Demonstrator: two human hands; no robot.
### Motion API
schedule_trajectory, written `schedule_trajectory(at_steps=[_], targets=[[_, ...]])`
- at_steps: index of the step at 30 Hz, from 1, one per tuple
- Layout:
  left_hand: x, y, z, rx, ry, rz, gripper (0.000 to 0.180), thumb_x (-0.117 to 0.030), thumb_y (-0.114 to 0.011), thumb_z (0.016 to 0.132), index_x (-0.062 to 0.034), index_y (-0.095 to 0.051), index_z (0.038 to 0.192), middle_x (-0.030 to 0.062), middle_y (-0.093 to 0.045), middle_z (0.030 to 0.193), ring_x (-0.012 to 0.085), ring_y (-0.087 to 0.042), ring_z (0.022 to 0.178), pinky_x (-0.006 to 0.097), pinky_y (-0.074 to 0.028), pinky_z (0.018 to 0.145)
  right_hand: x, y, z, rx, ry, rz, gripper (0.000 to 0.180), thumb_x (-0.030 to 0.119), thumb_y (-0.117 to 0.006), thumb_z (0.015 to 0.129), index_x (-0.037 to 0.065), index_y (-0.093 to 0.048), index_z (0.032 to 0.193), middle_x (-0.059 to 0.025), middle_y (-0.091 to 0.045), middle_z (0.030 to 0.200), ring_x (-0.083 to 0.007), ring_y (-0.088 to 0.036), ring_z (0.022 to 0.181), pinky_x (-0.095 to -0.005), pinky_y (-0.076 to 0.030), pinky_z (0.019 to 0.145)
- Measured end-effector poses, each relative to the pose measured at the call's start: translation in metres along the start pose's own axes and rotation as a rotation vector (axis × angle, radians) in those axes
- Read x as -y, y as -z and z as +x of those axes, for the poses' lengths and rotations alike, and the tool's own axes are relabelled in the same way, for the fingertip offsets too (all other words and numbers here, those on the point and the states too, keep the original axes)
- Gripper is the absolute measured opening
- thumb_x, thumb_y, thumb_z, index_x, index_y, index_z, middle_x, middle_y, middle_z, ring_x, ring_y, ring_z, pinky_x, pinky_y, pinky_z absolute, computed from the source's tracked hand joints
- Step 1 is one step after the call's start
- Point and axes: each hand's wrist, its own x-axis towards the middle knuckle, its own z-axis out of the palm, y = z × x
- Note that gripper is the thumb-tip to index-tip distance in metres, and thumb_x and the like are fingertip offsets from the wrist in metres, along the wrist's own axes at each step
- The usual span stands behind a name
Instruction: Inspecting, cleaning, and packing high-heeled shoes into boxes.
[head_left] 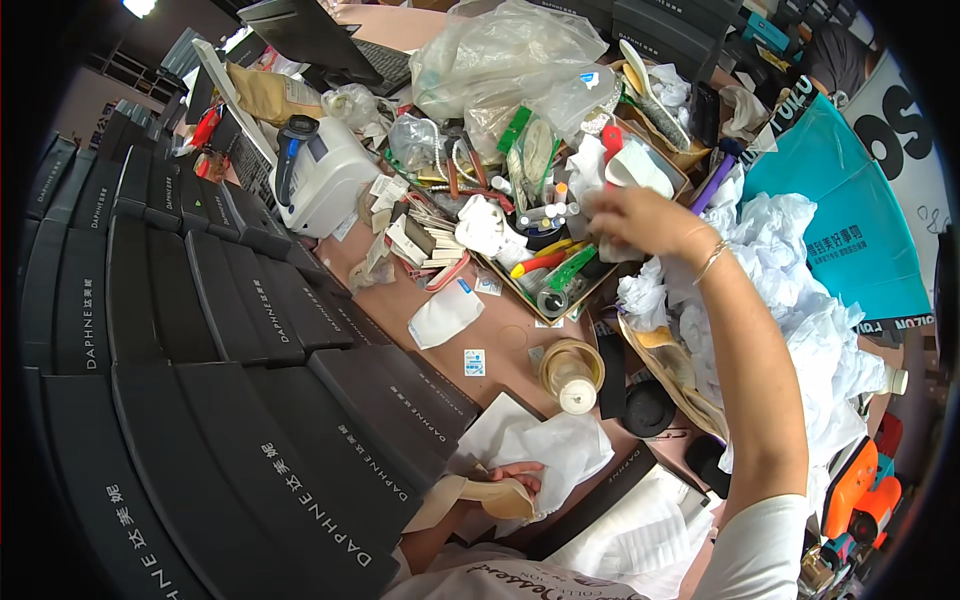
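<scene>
My right hand (640, 222) reaches out over a cardboard box (520, 290) crammed with pens, small bottles and tools. Its fingers are bent over the box's contents; I cannot tell whether they hold anything. My left hand (512, 484) is low near my body, gripping a beige shoe (470, 496) wrapped partly in white tissue paper (545, 445). A lidded plastic cup (572, 372) stands between the two hands on the brown table (420, 310).
Rows of black shoe boxes (200, 330) fill the left side. A white label printer (320, 172) sits behind them. Crumpled white paper (800, 300) piles at the right, clear plastic bags (500, 50) at the back, an orange tool (860, 490) lower right.
</scene>
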Motion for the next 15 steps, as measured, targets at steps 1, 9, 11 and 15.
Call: schedule_trajectory(at_steps=[1,9,11,15], targets=[[-0.001,-0.003,0.0,-0.007,0.007,0.003,0.092,-0.054,-0.061,0.081,-0.0052,-0.016,0.145,0.0174,-0.047,0.127,0.0296,-0.053,0.108,0.045,-0.044,0.093,-0.006,-0.008,0.002,0.024,0.089,-0.327,0.028,0.023,-0.051,0.088,0.003,-0.063,0.103,-0.0179,-0.065,0.098,-0.0322,-0.062,0.088,-0.0367,-0.048,0.082],[-0.003,0.0,-0.001,-0.026,0.036,0.006,0.092,-0.053,-0.061,0.081,-0.005,-0.016,0.145,0.0167,-0.046,0.128,0.0288,-0.052,0.11,0.045,-0.043,0.094,0.001,-0.05,0.001,0.076,0.036,-0.697,0.027,0.02,-0.047,0.086,0.008,-0.065,0.102,-0.0141,-0.063,0.108,-0.0325,-0.062,0.098,-0.0421,-0.05,0.08],[-0.004,-0.006,0.002,-0.025,0.036,0.008,0.093,-0.054,-0.061,0.081,-0.0046,-0.016,0.145,0.0165,-0.046,0.128,0.0287,-0.052,0.11,0.045,-0.043,0.094,0.015,-0.045,0.008,-0.016,0.033,-0.682,0.024,0.016,-0.046,0.087,0.006,-0.065,0.096,-0.0128,-0.066,0.098,-0.0319,-0.064,0.09,-0.0402,-0.053,0.074],[-0.004,0.008,0.0,-0.034,0.038,0.042,0.095,-0.058,-0.06,0.079,-0.0029,-0.018,0.144,0.0192,-0.048,0.124,0.0303,-0.053,0.107,0.045,-0.044,0.09,0.009,-0.046,0.024,0.088,-0.097,-0.743,0.026,0.016,-0.045,0.088,0.005,-0.067,0.097,-0.0122,-0.068,0.096,-0.0292,-0.066,0.09,-0.0403,-0.053,0.074]])
